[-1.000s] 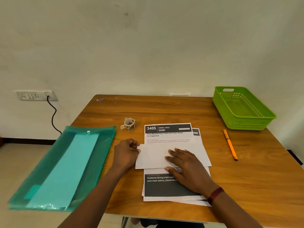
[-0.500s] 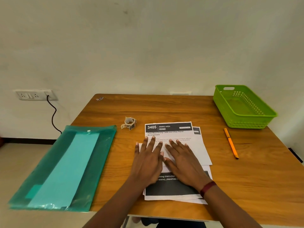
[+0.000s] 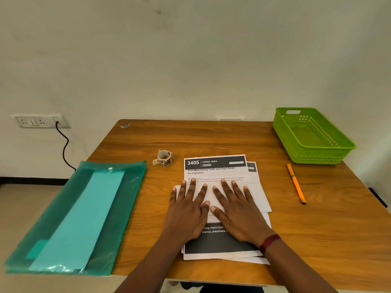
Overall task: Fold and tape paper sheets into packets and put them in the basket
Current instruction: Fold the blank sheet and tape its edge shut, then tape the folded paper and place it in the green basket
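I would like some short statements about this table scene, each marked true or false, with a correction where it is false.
1. Both hands, left hand and right hand, lie flat on the folded paper. True.
2. The green basket already holds packets. False: no packets are in it.
3. The orange pen lies between the papers and the basket. True.
4. The tape roll is held in the left hand. False: it lies on the table, beyond the hands.
5. The teal folder lies at the table's left side. True.
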Available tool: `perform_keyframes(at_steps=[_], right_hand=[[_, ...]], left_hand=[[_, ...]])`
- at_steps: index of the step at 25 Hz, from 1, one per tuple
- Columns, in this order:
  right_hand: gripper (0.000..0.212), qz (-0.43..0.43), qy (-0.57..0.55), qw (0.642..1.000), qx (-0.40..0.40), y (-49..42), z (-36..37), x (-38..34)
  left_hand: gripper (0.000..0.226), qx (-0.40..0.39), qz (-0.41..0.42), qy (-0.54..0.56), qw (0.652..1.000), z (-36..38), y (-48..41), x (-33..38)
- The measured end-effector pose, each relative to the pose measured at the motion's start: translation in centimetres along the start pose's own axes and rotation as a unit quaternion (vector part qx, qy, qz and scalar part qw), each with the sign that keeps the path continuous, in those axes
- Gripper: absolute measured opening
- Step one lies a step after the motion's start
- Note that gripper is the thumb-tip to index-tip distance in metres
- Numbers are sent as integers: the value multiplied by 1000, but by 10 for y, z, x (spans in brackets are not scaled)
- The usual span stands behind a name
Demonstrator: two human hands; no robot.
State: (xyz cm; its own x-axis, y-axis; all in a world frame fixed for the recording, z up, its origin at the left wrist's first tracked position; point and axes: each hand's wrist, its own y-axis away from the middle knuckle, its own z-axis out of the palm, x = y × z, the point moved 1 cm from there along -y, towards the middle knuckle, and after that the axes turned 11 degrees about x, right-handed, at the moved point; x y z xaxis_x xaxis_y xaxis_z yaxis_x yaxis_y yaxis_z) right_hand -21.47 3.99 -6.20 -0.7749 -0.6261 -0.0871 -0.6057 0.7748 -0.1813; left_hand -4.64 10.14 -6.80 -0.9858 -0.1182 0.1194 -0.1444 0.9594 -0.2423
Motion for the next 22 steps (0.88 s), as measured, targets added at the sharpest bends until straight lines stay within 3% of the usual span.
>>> perform_keyframes(at_steps=[9, 17, 20, 22], right_hand=[[82, 51, 11, 999, 1, 7, -6, 38], [75, 67, -23, 997, 41, 11, -8, 38], [77, 69, -73, 993, 68, 13, -8, 40], [80, 74, -98, 989, 81, 15, -8, 41]], left_hand=[[59, -8, -5, 8, 1000, -1, 0, 1], [61, -15, -33, 53, 998, -8, -3, 1], [53, 53, -100, 180, 977, -22, -10, -4], [42, 122, -123, 208, 963, -33, -19, -16]])
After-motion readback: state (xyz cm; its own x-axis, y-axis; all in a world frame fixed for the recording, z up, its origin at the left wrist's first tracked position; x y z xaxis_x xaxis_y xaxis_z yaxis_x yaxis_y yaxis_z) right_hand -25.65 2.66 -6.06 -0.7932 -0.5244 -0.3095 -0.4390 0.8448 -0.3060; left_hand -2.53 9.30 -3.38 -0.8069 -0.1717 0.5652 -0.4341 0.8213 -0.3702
